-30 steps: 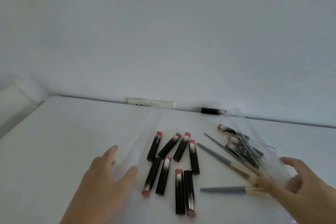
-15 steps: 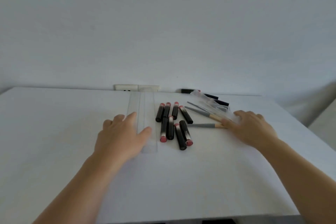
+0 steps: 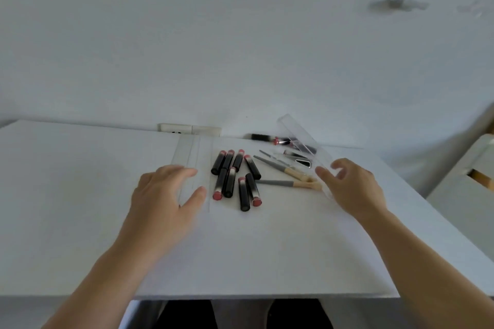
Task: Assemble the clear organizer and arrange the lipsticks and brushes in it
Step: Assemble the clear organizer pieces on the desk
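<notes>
So the clear organizer is still in pieces. One flat clear panel point(image 3: 190, 165) lies on the table left of the lipsticks, and the other clear piece point(image 3: 300, 139) — a long trough-looking part — is tipped up at an angle on the right, its far end raised toward the wall.

What's different from half a second ago: that right piece was lying low on the table under the right hand point(image 3: 352, 187), and now it's lifted and tilted, with the fingers curled around its near end. I'd call that a loose hold, not a firm clamp. The left hand point(image 3: 165, 195) hasn't really moved; it's spread open, palm down, resting on the flat panel and not gripping anything. My read is that assembly is just starting — the two parts are well apart and nothing is joined yet.

The lipsticks point(image 3: 235, 179) sit loose in a pile between the hands, none sorted. A couple more point(image 3: 280, 140) lie behind the tilted piece near the wall. The brushes point(image 3: 283, 172) are just right of the pile, their pale ends touching or right beside the right fingers.

All of this sits on a plain white table point(image 3: 80, 195) pushed against a white wall point(image 3: 213, 48), with a socket strip point(image 3: 189, 129) at the back edge and some pale furniture point(image 3: 467, 181) off to the right.
</notes>
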Available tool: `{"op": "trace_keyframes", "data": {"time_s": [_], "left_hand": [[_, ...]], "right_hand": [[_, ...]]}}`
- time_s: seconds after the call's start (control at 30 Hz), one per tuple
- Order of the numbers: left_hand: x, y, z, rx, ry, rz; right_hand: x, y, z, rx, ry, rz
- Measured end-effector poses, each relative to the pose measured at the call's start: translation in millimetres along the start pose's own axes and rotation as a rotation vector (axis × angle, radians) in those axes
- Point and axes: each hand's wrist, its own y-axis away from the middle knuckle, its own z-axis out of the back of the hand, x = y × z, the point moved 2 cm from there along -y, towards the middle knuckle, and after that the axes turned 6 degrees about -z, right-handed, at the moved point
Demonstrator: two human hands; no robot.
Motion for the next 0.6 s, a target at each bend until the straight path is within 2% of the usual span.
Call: {"op": "trace_keyframes", "data": {"time_s": [0.1,0.27,0.47,0.6], "left_hand": [[-32.5,-28.3,-18.4,0.092,0.046,-0.123],[-81.6,-100.2,-77.5,0.409,-0.020,-0.257],[-89.5,-157.7,-151.0,0.638,-0.091,-0.276],[-86.7,-158.9,-174.0,0.677,-0.065,-0.315]], "right_hand": [[-12.6,-3.6,6.2,-0.024,-0.118,-0.078],[-21.6,-18.5,6.7,0.055,-0.261,-0.126],[-38.3,-36.7,8.8,0.110,-0.194,-0.122],[-43.9,-39.4,7.5,0.112,-0.161,-0.136]]}}
